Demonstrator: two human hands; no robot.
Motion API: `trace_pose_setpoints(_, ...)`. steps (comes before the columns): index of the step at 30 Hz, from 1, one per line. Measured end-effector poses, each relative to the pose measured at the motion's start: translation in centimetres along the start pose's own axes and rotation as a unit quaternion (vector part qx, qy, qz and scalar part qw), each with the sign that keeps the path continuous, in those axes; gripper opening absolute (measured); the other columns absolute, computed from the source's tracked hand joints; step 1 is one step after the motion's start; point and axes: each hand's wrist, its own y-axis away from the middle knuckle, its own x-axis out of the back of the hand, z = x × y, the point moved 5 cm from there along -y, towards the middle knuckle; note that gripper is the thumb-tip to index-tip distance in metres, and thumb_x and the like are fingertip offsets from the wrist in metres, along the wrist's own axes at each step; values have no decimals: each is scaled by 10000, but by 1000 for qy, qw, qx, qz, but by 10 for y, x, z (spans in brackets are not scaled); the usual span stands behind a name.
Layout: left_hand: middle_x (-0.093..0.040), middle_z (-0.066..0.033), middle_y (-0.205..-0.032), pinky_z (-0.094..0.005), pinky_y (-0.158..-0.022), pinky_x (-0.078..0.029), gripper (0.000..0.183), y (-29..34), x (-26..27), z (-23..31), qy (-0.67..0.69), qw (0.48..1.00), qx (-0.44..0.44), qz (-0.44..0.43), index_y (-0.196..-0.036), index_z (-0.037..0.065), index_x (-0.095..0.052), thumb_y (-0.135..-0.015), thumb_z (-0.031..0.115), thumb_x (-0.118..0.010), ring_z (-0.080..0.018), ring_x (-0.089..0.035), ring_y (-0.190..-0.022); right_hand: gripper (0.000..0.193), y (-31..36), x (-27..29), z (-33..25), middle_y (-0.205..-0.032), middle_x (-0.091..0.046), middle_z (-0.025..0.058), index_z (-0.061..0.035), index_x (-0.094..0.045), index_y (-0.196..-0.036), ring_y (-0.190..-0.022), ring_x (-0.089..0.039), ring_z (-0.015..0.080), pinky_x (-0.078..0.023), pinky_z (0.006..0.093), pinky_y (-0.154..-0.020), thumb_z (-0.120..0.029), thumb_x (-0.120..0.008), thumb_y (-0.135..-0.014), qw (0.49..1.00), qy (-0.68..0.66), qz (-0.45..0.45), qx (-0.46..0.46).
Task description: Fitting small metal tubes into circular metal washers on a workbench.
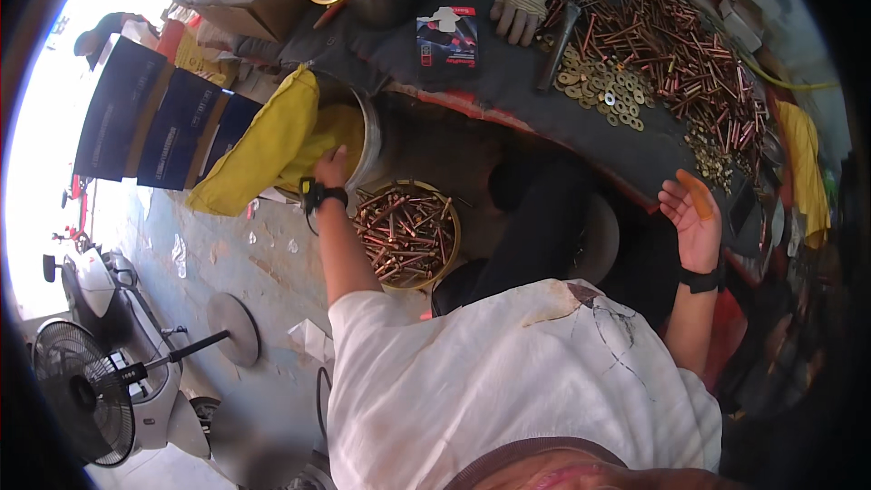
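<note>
My left hand (pixel 332 168) is over the mouth of a round bucket (pixel 371 136) lined with a yellow sack (pixel 257 150). Its fingers point down into the sack and are mostly hidden, so what they hold, if anything, does not show. Close by that wrist, a yellow-rimmed tub (pixel 456 227) is full of copper-coloured bolts (pixel 402 234). My right hand (pixel 695 225) is raised near the bench's front edge, palm showing, fingers apart and nothing in it. An orange cover (pixel 696 194) sits on one of its digits. Small brass-coloured nuts (pixel 712 156) lie on the bench just beyond it.
The dark-covered bench (pixel 535 113) bears a heap of long bolts (pixel 653 32), flat washers (pixel 603 91), a work glove (pixel 520 12) and a small black-and-red package (pixel 446 41). Blue cartons (pixel 150 118) stand left of the sack. A fan (pixel 86 390) is at lower left.
</note>
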Motion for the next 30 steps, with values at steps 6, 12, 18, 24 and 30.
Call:
trace_pose_setpoints(6, -649, -126, -999, -273, -736, -490, 294, 102, 21, 105, 228, 966, -46, 112, -1076, -26, -614, -882, 192, -584, -177, -637, -834, 349, -3, 7, -14, -1031, -639, 139, 6, -531, -1189, -886, -634, 206, -489, 299, -801, -218, -479, -927, 998, 20, 20, 48)
trace_pose_setpoints(12, -640, -104, -982, -239, -731, -493, 289, 168, -6, 250, 347, 929, -122, 21, -1135, -33, -574, -891, 121, -570, -148, -634, -809, 323, -6, 48, -49, -1015, -649, 114, -1, -563, -1155, -876, -636, 177, -469, 265, -787, -224, -515, -926, 983, 86, 76, 144)
trace_pose_setpoints(18, -620, -101, -1018, -240, -736, -488, 286, 211, -97, 403, 369, 888, -215, -171, -1150, -31, -564, -874, 42, -569, -144, -621, -839, 301, -24, 123, -74, -976, -660, 93, 10, -585, -1123, -834, -635, 135, -460, 223, -737, -214, -523, -932, 954, 132, 164, 213)
trace_pose_setpoints(24, -598, -125, -1076, -280, -816, -473, 419, 210, -199, 482, 223, 894, -278, -271, -1228, -12, -509, -831, 67, -614, -199, -602, -955, 281, -79, 153, -106, -971, -665, 86, -5, -592, -1125, -823, -644, 139, -474, 224, -743, -191, -514, -929, 954, 73, 161, 244)
trace_pose_setpoints(30, -553, -175, -1151, -363, -904, -416, 485, 163, -208, 474, -7, 913, -405, -55, -1221, 10, -520, -778, 149, -662, -310, -520, -1079, 268, -144, 175, -54, -984, -663, 96, -9, -594, -1125, -842, -645, 152, -484, 230, -754, -161, -477, -938, 966, 56, 168, 189)
